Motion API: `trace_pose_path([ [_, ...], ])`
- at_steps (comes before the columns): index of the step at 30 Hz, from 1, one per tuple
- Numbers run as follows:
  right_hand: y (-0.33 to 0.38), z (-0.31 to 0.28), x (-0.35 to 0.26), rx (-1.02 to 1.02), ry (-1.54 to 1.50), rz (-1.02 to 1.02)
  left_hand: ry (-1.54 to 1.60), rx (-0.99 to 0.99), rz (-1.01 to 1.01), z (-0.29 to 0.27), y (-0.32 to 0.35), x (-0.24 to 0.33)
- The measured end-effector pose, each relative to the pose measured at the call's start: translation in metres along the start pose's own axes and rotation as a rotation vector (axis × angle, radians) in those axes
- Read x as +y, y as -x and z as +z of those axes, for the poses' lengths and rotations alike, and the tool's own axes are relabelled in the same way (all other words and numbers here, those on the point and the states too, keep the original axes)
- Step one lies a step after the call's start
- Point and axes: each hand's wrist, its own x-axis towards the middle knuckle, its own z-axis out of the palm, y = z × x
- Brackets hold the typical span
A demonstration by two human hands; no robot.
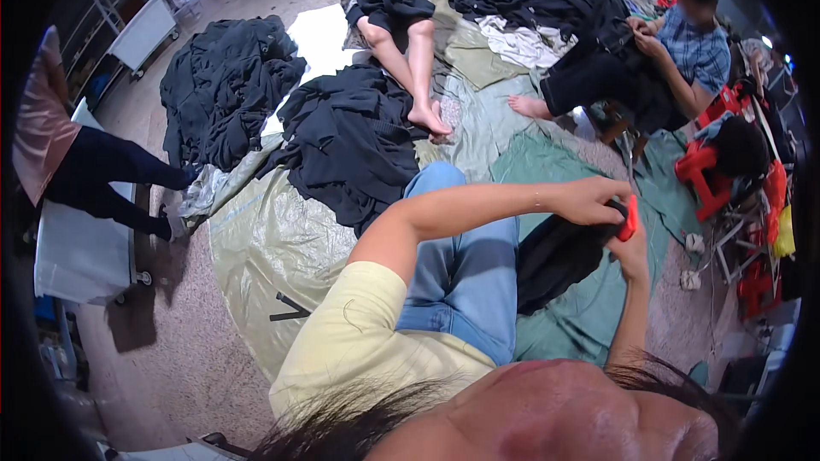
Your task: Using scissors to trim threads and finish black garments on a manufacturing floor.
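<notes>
As seen from the head camera, looking down over a yellow sleeve and jeans: left hand clenched on a small red tool, held against the top edge of a black garment. Right hand just below the tool, gripping the same garment from the far side; fingers closed on the cloth. Garment draped from both hands down over the right knee, lying above a green tarp. Olive tarp spread left of the legs. Heaps of black clothes beyond the knees, a second heap further left. Two other people seated at top, each handling dark cloth; one barefoot. Red stool at right, near tangled cord and clutter. Third person standing at left edge.
</notes>
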Motion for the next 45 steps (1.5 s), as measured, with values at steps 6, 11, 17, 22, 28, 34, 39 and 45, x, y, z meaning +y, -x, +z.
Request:
trace_pose_path([
  [6,-0.037,-0.002,0.092,-0.124,0.036,0.037,-0.401,-0.192,0.269,-0.040,-0.030,0.054],
  [11,-0.053,-0.033,0.151,0.025,0.548,-0.100,-0.687,-0.165,0.259,-0.088,-0.041,0.079],
  [17,-0.082,-0.050,0.018,0.895,0.897,-0.306,-1.314,-0.180,0.182,-0.194,-0.059,0.101],
  [22,-0.081,-0.068,-0.083,0.964,1.068,-0.524,-1.490,0.130,0.346,-0.221,-0.057,0.184],
  [28,-0.030,-0.066,-0.138,1.039,1.104,-0.725,-1.537,0.193,0.704,-0.207,-0.017,0.239],
  [34,0.077,-0.037,-0.122,0.907,1.085,-0.610,-1.630,0.033,0.500,-0.126,0.115,0.218],
  [39,0.182,0.023,-0.043,0.568,0.870,0.036,-1.034,-0.003,-0.081,-0.011,0.278,0.150],
  [45,0.273,0.049,0.104,0.204,0.783,0.494,-0.145,0.288,-0.925,0.047,0.409,0.083],
])
